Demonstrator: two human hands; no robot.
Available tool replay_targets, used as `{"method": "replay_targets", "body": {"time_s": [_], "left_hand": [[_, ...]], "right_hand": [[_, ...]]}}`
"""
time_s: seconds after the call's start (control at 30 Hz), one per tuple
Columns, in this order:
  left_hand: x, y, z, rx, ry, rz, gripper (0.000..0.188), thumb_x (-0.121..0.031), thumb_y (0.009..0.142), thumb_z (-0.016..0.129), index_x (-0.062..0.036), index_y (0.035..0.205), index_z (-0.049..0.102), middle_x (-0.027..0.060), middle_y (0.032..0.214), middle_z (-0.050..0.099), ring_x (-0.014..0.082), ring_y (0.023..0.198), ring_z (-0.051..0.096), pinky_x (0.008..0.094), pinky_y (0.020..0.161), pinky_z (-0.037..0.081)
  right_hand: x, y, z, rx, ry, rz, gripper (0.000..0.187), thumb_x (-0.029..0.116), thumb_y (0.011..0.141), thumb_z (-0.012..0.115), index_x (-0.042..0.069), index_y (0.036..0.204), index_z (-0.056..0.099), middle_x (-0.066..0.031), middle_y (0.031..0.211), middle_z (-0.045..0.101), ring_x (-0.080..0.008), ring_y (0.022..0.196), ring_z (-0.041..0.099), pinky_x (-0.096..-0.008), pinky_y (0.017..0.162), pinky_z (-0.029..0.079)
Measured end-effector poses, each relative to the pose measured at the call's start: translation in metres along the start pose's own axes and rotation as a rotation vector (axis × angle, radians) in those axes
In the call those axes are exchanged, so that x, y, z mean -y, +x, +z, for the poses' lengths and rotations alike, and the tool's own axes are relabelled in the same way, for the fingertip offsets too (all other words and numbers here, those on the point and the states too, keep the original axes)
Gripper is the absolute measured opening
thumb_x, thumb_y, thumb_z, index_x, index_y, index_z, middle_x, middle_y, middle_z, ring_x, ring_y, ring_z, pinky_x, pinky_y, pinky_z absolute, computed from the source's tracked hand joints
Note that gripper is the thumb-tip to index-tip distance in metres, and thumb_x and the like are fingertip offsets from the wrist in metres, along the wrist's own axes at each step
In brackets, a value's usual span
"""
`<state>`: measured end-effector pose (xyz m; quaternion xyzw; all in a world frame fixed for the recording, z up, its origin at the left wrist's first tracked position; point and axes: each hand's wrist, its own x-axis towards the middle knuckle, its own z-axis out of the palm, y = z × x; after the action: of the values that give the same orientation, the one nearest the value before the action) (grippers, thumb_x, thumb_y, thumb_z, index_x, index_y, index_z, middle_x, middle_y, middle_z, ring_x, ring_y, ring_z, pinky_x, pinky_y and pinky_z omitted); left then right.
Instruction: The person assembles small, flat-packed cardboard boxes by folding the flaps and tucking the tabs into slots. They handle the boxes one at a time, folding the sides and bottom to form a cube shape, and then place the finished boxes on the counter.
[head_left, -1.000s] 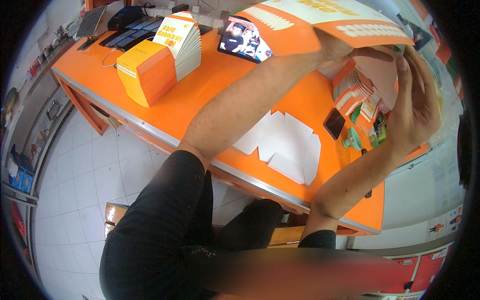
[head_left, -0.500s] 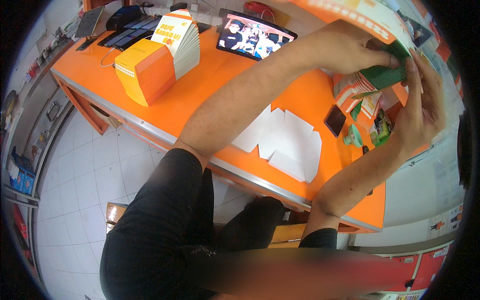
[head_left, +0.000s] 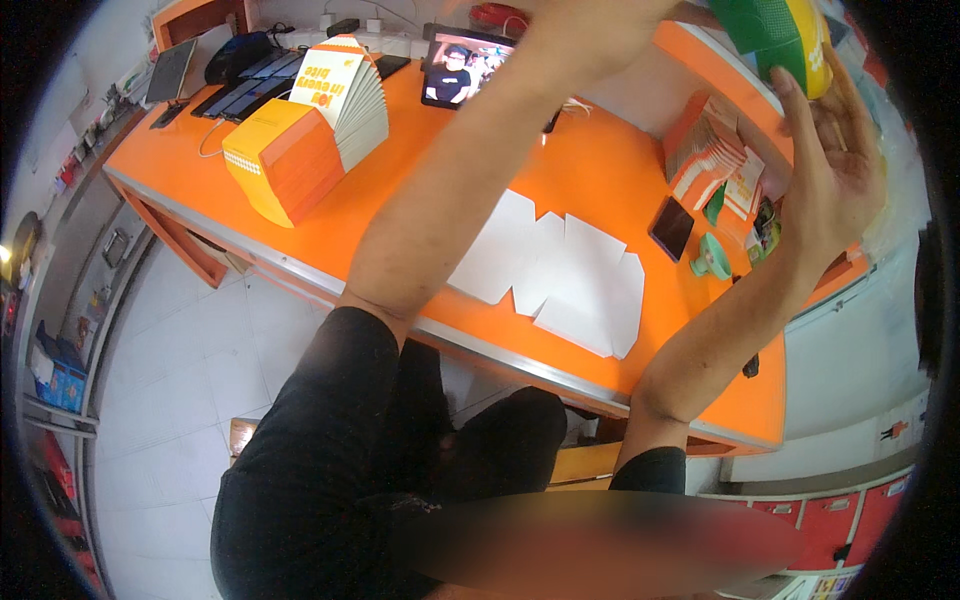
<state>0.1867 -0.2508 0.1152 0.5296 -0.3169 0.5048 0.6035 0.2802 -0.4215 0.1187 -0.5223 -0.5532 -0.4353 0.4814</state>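
My right hand [head_left: 838,165] is raised at the upper right. Its thumb and fingers grip the lower end of a green and yellow paper carton [head_left: 775,45], whose top runs out of the picture. My left arm reaches up beside it, and only the back part of my left hand [head_left: 630,25] shows; its fingers are cut off by the upper edge. Below, on the orange table [head_left: 420,215], lie flat white die-cut card blanks [head_left: 570,275]. A stack of yellow and orange cartons [head_left: 290,150] stands at the left, with fanned white printed cartons [head_left: 350,95] behind it.
Along the back stand a lit tablet [head_left: 455,75] and several dark phones [head_left: 255,80] with cables. On the right are a dark phone [head_left: 671,228], a small green stand [head_left: 711,257] and a pile of folded cartons [head_left: 705,150] under an orange shelf [head_left: 715,65].
Both hands have moved up, carrying the carton toward the top edge. The left hand, which was pinching its green part beside the right, is now mostly out of the picture.
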Motion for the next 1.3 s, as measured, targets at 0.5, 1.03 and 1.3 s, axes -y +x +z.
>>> {"method": "replay_targets", "body": {"time_s": [0.5, 1.03, 1.3], "left_hand": [[0.001, 0.0, -0.009, 0.204, 0.04, -0.195, 0.029, -0.024, 0.099, 0.063, 0.0007, 0.116, 0.066, 0.0118, 0.108, 0.072, 0.021, 0.098, 0.07, 0.0343, 0.09, 0.059], [-0.001, -0.002, -0.004, 0.274, 0.355, -0.052, 0.026, -0.011, 0.09, 0.073, 0.0003, 0.113, 0.071, 0.0119, 0.106, 0.074, 0.0181, 0.1, 0.068, 0.0308, 0.092, 0.054], [0.003, -0.001, -0.013, 0.195, 0.386, -0.157, 0.02, -0.01, 0.09, 0.075, 0.0007, 0.105, 0.068, 0.0082, 0.098, 0.072, 0.0143, 0.092, 0.067, 0.028, 0.084, 0.055]], "right_hand": [[0.0, 0.0, 0.007, 0.077, -0.037, -0.215, 0.039, 0.001, 0.085, 0.071, 0.001, 0.123, 0.061, -0.0141, 0.113, 0.068, -0.0213, 0.104, 0.067, -0.0338, 0.089, 0.053], [0.0, 0.001, 0.013, 0.042, 0.477, -0.086, 0.006, 0.001, 0.09, 0.072, -0.004, 0.093, 0.071, -0.0119, 0.093, 0.072, -0.0154, 0.086, 0.07, -0.0273, 0.078, 0.057], [0.041, -0.001, 0.014, -0.09, 0.513, 0.27, 0.014, 0.01, 0.093, 0.07, -0.001, 0.084, 0.073, -0.0105, 0.09, 0.072, -0.0115, 0.075, 0.068, -0.0267, 0.067, 0.06]]}}
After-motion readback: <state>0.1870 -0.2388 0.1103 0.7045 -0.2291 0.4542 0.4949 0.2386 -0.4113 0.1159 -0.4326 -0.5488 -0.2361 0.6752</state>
